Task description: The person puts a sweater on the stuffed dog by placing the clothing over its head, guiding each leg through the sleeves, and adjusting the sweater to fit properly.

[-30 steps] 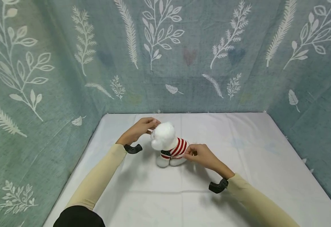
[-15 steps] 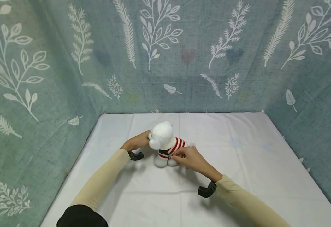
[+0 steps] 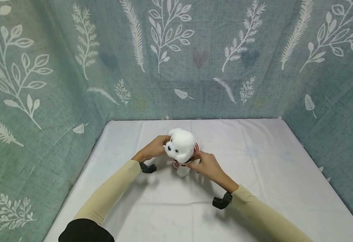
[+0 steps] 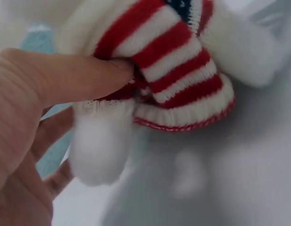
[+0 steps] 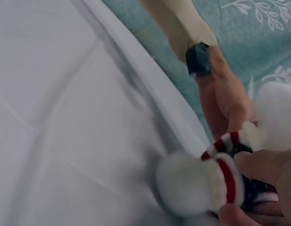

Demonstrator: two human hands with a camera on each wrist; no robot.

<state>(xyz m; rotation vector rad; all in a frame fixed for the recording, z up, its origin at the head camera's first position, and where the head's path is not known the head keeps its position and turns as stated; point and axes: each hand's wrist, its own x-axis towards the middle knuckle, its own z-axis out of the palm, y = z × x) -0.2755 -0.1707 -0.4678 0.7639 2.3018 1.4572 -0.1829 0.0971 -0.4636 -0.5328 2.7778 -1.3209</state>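
Observation:
A white plush dog [image 3: 180, 146] wears a red-and-white striped knit sweater [image 4: 176, 70] with a dark starred patch. It stands near the middle of the table, its face toward the front left. My left hand [image 3: 154, 148] grips the dog's side behind the head; in the left wrist view the thumb presses the sweater beside a white leg [image 4: 100, 150], with fingers behind. From the front right, my right hand [image 3: 208, 168] holds the chest. In the right wrist view its thumb [image 5: 263, 165] lies on the dark patch, with fingers below by a foreleg [image 5: 185, 183].
A white cloth [image 3: 158, 218] covers the table. Blue-green leaf-patterned fabric [image 3: 206, 67] hangs behind the table and along both sides. Each wrist carries a black camera mount [image 3: 222, 200]. A black rounded shape [image 3: 86, 231] covers part of the left sleeve.
The dog has turned, so its face now shows to the head camera. My left hand has come onto its side, and my right hand has shifted left from its rear to its chest.

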